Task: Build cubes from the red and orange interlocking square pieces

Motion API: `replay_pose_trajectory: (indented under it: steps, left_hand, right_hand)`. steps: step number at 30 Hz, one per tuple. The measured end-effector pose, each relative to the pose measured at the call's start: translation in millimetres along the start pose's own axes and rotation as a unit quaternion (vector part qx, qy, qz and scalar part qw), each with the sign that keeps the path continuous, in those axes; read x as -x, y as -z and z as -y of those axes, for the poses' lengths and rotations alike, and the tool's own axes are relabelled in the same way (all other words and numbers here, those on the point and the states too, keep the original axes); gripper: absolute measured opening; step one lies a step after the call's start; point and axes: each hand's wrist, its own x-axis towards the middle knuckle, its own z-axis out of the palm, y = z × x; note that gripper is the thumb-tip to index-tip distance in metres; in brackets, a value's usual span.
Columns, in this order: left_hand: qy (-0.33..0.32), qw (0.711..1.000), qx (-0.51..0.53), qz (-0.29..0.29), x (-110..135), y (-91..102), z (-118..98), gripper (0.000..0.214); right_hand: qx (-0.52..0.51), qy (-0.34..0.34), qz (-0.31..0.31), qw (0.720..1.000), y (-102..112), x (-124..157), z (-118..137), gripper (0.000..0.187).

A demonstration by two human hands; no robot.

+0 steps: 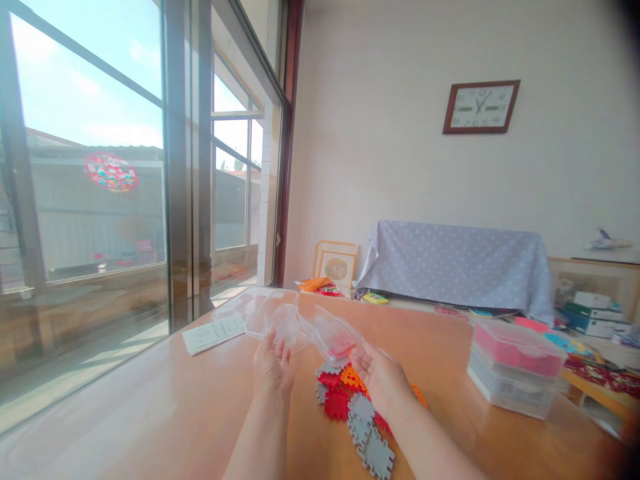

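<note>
My right hand (383, 377) grips a clear plastic box (325, 330) by its near end. The box is tilted and a red piece (343, 350) shows inside it. My left hand (275, 363), palm up with fingers curled, is at a clear plastic lid (289, 327) and seems to hold its near edge. Below and between the hands lies a loose pile of toothed interlocking pieces: grey (376, 453), red (336, 403) and orange (353, 378). My right hand and forearm hide part of that pile.
Another clear container (257, 313) and printed paper sheets (214, 333) lie at the left of the wooden table (200, 400). Stacked clear boxes (515, 367), the upper with pink contents, stand at the right. Windows (100, 167) line the left side; a cloth-covered object (455, 267) stands behind.
</note>
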Motion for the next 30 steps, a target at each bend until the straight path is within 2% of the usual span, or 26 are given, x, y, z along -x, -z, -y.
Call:
replay_pose_trajectory:
  steps: [5,9,13,22,26,30]
  left_hand:
    - [-0.031,0.999,0.015,-0.004,2.3,-1.8,-7.5,0.030]
    - [-0.068,0.997,0.031,-0.016,5.3,-1.5,-13.9,0.035]
    - [-0.062,0.997,0.027,-0.034,3.8,1.2,-15.8,0.040]
    - [-0.048,0.998,0.023,-0.033,-7.5,3.9,-2.2,0.044]
    - [-0.051,0.998,0.008,-0.030,-14.4,6.5,4.5,0.041]
    - [-0.059,0.998,-0.011,-0.032,-20.9,8.4,9.8,0.043]
  right_hand:
    - [-0.020,-0.034,-0.003,0.999,-29.5,-0.2,-22.3,0.017]
    - [-0.028,-0.026,-0.001,0.999,-49.5,-9.0,-40.3,0.016]
    - [-0.036,-0.013,-0.018,0.999,-64.9,-18.5,-51.6,0.014]
    - [-0.037,0.000,-0.030,0.999,-76.5,-50.5,-56.0,0.015]
    - [-0.009,-0.017,-0.005,1.000,-84.8,-66.7,-59.3,0.019]
    - [0.027,-0.028,0.023,0.999,-84.4,-68.1,-62.1,0.024]
